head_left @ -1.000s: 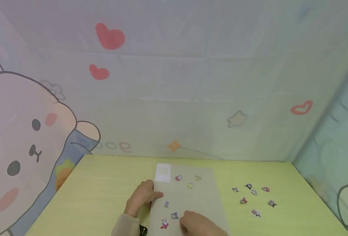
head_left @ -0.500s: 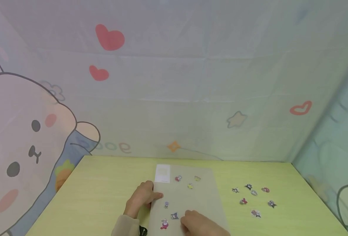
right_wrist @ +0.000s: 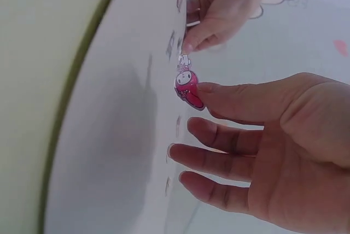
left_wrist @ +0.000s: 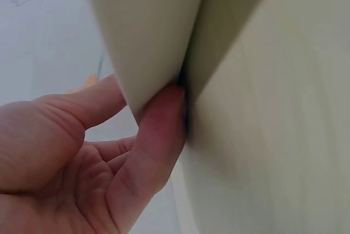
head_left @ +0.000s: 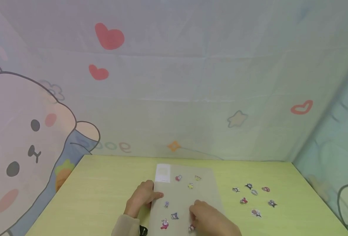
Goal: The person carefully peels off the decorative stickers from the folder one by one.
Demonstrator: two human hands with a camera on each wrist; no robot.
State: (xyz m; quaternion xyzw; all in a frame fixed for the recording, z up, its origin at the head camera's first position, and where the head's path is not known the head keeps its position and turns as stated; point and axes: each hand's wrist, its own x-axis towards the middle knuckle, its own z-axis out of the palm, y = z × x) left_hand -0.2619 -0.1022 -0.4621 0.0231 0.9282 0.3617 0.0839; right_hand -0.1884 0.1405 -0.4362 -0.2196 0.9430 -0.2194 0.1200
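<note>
A grey board point(head_left: 188, 196) lies on the table with several small character stickers on it. At its left edge my left hand point(head_left: 141, 196) grips it, thumb on top; the left wrist view shows the board point(left_wrist: 147, 31) between thumb and fingers of my left hand point(left_wrist: 93, 152). My right hand point(head_left: 213, 219) is over the board's lower right. In the right wrist view, my right hand point(right_wrist: 273, 141) has its thumb against a pink sticker point(right_wrist: 188, 83), which stands tilted to the board point(right_wrist: 104, 119); the index finger looks hidden behind. Its other fingers are loosely bent.
Several loose stickers point(head_left: 254, 192) lie on the yellow table point(head_left: 294, 209) right of the board. A white square point(head_left: 163, 173) is at the board's top left corner. A printed curtain point(head_left: 174, 82) hangs behind the table, with another cloth at the right.
My right hand has moved right and slightly up in the head view. A pink sticker shows beside it, which was not visible there before. The left hand has not moved.
</note>
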